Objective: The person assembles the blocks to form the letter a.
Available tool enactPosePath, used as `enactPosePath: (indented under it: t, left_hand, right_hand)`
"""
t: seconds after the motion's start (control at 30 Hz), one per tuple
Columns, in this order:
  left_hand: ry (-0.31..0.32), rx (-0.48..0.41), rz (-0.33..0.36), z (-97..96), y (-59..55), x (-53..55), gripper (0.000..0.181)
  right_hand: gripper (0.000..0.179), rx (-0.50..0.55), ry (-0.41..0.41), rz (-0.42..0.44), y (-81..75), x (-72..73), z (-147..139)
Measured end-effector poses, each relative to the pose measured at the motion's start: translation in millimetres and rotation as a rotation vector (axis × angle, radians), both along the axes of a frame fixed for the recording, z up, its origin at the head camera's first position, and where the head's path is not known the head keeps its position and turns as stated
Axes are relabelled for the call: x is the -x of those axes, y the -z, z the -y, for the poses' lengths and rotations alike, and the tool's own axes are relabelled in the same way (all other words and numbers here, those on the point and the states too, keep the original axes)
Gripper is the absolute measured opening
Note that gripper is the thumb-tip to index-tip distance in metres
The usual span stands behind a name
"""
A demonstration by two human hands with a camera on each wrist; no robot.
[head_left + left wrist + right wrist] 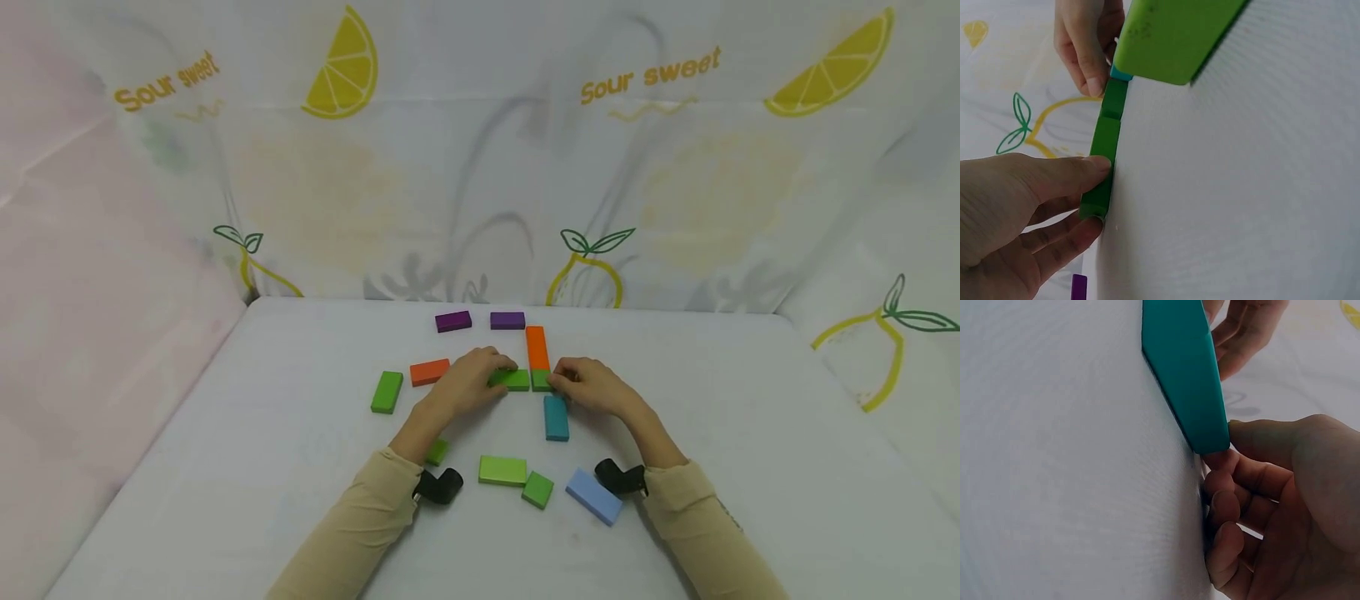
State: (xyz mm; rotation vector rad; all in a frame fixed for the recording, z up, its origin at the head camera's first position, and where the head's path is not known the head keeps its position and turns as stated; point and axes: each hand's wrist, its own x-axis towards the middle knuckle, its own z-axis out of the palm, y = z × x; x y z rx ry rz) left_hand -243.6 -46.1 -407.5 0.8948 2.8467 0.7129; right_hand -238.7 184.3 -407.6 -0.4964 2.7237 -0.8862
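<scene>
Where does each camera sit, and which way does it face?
Head: worn on the head, looking forward and down at the white tabletop; shows the left hand, right hand and both beige sleeves.
Left wrist: worn there, facing that hand, which pinches a long green rectangular block; right hand at top.
Right wrist: worn there, facing that hand and a teal rectangular block; part of the left hand at top.
Shared: head and left wrist both show the long green block; head and right wrist, the teal one.

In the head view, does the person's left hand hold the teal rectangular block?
No, the left hand holds a green rectangular block, while the teal rectangular block lies nearer the right hand.
</scene>
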Motion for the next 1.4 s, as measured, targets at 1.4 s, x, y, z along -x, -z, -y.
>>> enactPosePath:
  t: [1.4]
  left_hand:
    - [-0.006, -0.038, -0.048, -1.9, 2.1, -6.8, 0.034]
  right_hand:
    - [0.019, 0.011, 0.007, -0.011, 2.3, -2.6, 2.0]
